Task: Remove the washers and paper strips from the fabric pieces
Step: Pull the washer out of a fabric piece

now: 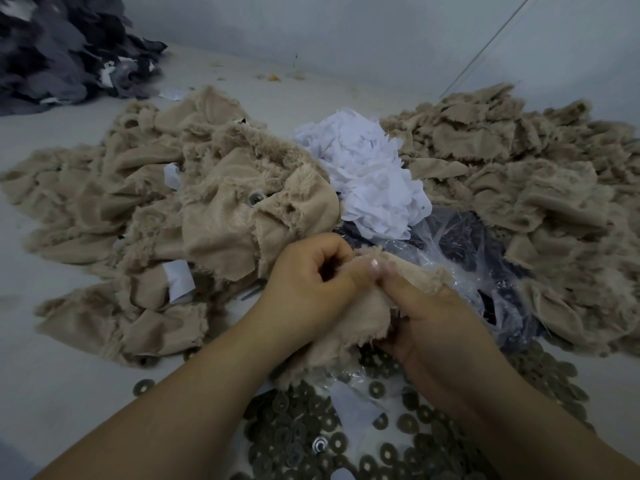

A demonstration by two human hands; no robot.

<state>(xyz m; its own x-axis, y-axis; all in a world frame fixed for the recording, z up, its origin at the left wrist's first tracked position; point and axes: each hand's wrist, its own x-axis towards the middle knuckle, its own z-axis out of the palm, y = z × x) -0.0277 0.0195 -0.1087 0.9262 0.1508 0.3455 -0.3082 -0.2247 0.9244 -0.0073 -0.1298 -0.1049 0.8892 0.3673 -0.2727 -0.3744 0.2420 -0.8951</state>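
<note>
Near the tabletop's point(69, 393) near edge, above the loose washers point(408, 424), both hands pinch one fabric piece point(349, 320) between them: left hand point(308, 282) curled on its left side, right hand point(433, 320) gripping its right, thumbs meeting on top.

No readable text, labels or numbers anywhere — fabric, paper and washers all unmarked, nothing legible
</note>
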